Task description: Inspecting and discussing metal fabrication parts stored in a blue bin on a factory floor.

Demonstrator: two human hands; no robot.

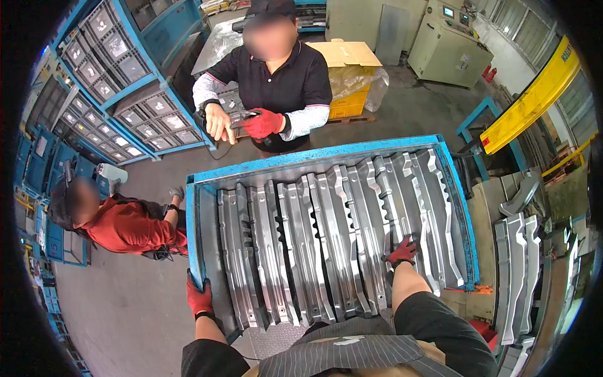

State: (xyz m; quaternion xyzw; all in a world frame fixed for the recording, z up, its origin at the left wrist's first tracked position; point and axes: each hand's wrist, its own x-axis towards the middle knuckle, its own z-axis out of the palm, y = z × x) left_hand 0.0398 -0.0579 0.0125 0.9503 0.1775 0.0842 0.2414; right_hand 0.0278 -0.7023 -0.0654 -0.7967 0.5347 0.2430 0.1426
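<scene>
In front of me stands a large blue metal bin (314,158) filled with a row of long, silvery stamped metal parts (304,235), lying side by side with ridges and notched edges. At the near left corner, my left hand (200,298), in a red glove, grips the bin's blue side rim. My right hand (402,252), also red-gloved, rests with fingers spread on the parts toward the right. Its palm side is hidden.
Across the bin stands a person (282,78) with one red glove; another person (135,226) in red is at the left. Blue racks (141,100) hold grey crates. More metal parts (512,270) lie at right, below a yellow beam (531,97). A control cabinet (447,50) stands behind.
</scene>
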